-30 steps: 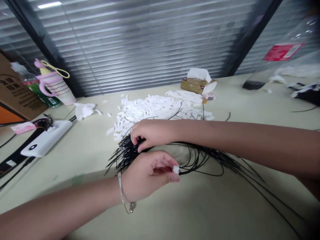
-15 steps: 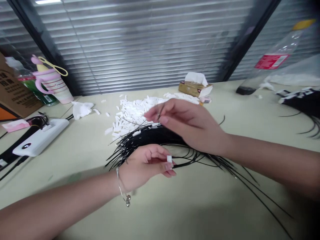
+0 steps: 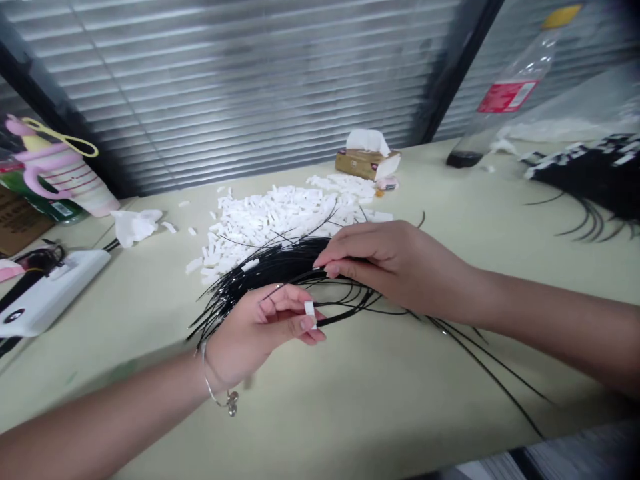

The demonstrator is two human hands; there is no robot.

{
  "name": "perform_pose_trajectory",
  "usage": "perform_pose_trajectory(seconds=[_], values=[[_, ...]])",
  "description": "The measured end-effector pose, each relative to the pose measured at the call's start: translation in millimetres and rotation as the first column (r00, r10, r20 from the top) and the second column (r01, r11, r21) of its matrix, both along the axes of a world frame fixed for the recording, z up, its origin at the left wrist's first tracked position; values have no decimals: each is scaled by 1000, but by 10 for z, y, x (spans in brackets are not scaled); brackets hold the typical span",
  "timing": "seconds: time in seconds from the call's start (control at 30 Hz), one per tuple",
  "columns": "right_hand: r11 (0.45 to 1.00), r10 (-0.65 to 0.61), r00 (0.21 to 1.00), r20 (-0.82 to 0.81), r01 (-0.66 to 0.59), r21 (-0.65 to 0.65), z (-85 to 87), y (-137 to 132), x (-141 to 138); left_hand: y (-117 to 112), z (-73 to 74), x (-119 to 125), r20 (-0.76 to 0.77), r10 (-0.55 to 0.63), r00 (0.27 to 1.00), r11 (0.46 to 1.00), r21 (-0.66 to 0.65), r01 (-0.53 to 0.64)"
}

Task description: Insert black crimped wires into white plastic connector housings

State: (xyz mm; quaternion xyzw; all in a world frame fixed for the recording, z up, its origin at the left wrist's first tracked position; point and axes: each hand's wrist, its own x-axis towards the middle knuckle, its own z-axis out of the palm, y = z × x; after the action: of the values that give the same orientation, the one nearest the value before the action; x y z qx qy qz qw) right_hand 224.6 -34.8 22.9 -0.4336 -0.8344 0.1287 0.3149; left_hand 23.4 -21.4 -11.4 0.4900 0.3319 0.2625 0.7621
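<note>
On the cream worktop (image 3: 350, 407), a heap of small white plastic pieces (image 3: 280, 223) lies just behind a bundle of thin black wires (image 3: 270, 267), which spans both hands. The right hand (image 3: 400, 267) is curled, its fingertips pinching wires from the bundle. The left hand (image 3: 260, 330) is closed, pinching a small white connector (image 3: 310, 311) on one wire's end.

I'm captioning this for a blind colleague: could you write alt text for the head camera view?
Two bare hands handle a bundle of thin black wires over a pale tabletop: the left hand pinches a small white connector on a wire, and the right hand grips wires. Behind lie a heap of small white plastic pieces and a tissue box.
</note>
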Motion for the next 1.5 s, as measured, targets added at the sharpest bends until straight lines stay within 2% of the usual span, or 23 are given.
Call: perform_pose_trajectory(seconds=[0.1,0.23,0.3,0.4,0.43,0.57,0.63,0.77,0.87,1.1,1.3,1.5], values=[[1000,-1,1000,-8,1,-28,5,-41,-47,-10,17,-7,-12,7,1000,1000,3,-7],[987,21,1000,-4,-22,-161,16,-97,-81,-13,70,3,-78,-20,997,998,58,25],[990,11,1000,25,-8,-139,20,-86,-60,-8,77,13,-86,-31,996,998,58,36],[999,-44,996,76,45,-6,42,-32,16,3,43,13,-33,-11,999,1000,7,11],[998,-63,995,75,63,0,57,-17,45,5,26,9,-13,-1,1000,1000,-10,1],[986,-127,992,11,127,-105,146,-50,113,14,-13,-10,30,46,999,997,-61,-44],[988,-142,990,10,143,-50,186,-110,114,19,-10,-12,35,58,998,995,-81,-55],[965,-176,981,80,156,212,203,-202,124,31,-3,-12,88,67,994,991,-118,-56],[943,-229,967,114,191,274,174,-219,161,36,-12,-15,98,70,993,989,-137,-56],[934,-333,937,103,313,173,107,-253,197,43,-17,-1,119,64,991,988,-148,-46],[925,-367,923,118,348,151,82,-266,200,33,-13,6,110,64,992,987,-153,-47],[927,-376,919,120,371,61,94,-284,213,17,-20,2,124,65,990,994,-101,-52]])
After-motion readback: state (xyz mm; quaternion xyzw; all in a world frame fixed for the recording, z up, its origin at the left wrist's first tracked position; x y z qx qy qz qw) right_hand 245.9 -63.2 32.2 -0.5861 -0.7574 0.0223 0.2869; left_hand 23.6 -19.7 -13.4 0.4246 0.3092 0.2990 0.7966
